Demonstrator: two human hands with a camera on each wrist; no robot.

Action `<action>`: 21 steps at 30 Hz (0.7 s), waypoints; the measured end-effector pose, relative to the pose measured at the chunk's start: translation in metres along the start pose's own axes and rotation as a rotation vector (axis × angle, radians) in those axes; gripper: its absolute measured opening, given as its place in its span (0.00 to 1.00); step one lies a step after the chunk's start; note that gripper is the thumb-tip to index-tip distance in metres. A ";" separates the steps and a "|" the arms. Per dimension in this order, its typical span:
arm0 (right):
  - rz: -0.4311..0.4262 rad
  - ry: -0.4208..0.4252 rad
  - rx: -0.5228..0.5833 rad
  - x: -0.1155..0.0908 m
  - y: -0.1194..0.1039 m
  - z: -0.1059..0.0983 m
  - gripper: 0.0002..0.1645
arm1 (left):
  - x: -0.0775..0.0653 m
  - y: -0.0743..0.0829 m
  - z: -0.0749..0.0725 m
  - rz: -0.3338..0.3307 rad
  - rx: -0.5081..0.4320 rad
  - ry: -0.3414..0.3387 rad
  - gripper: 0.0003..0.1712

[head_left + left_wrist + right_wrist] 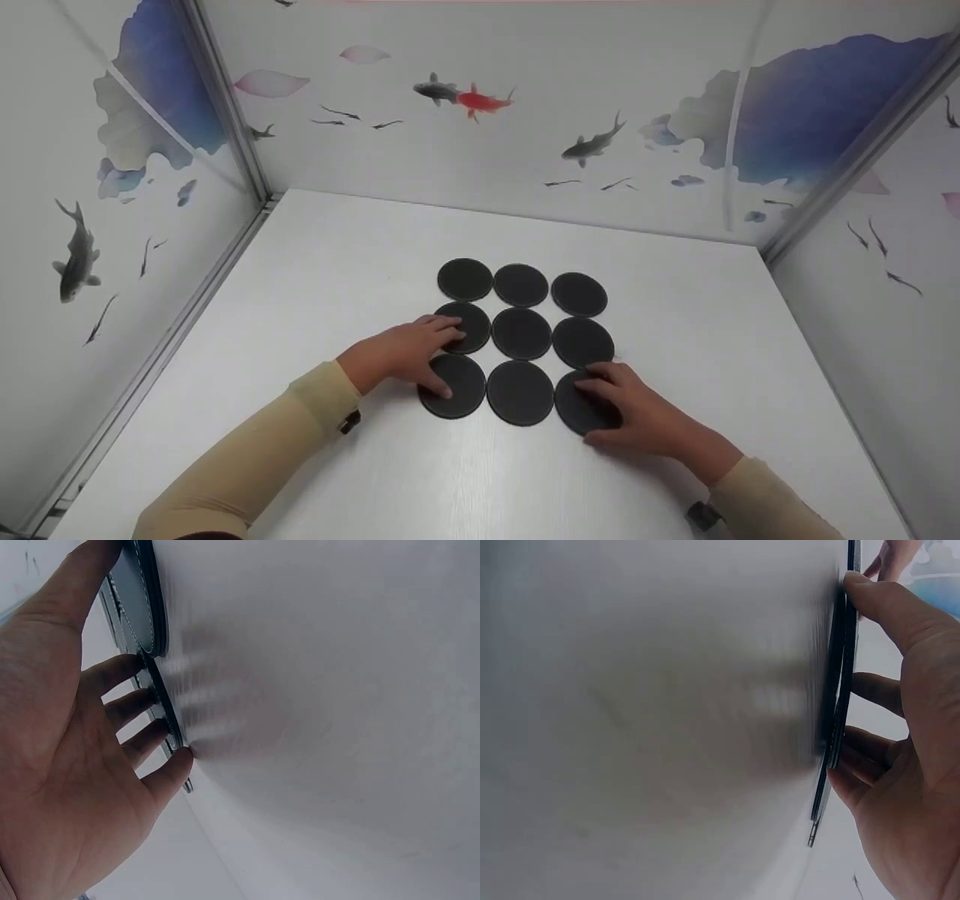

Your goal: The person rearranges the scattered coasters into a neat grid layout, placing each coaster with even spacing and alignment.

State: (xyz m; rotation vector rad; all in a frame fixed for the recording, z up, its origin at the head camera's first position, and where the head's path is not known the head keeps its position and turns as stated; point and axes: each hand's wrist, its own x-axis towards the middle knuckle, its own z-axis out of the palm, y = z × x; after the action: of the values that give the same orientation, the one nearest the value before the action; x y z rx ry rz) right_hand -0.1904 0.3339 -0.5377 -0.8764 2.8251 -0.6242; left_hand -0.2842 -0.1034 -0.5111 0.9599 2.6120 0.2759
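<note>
Several round black coasters with stitched rims lie flat in three rows of three on a white table. My left hand (409, 351) rests over the left column, its fingers on the middle-row left coaster (477, 330) and its thumb on the front-left coaster (459, 376). In the left wrist view those fingers (124, 676) are spread and nearly straight. Around the front-right coaster (571, 401) my right hand (637, 412) holds the edge, thumb at the near side and fingers across the top and far side. The right wrist view shows this thumb (885, 604) against the rim.
The front-middle coaster (520, 393) lies between the two hands, with the centre coaster (521, 333) behind it. White table surface (360, 255) surrounds the grid. Panels painted with fish and leaves (525, 165) enclose the table at the back and sides.
</note>
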 end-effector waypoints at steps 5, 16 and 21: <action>0.006 -0.004 -0.011 0.000 -0.002 0.000 0.46 | 0.002 -0.001 0.001 -0.001 0.002 0.001 0.63; 0.016 -0.005 -0.012 0.001 -0.003 0.000 0.46 | 0.001 -0.001 0.001 -0.001 -0.012 0.001 0.62; 0.004 0.010 -0.010 0.001 0.000 -0.002 0.48 | 0.003 0.000 -0.001 0.016 -0.005 0.011 0.62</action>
State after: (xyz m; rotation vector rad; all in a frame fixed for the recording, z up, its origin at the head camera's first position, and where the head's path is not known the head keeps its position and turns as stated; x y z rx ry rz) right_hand -0.1915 0.3339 -0.5352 -0.8717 2.8401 -0.6161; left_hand -0.2868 -0.1014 -0.5115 0.9800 2.6133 0.2925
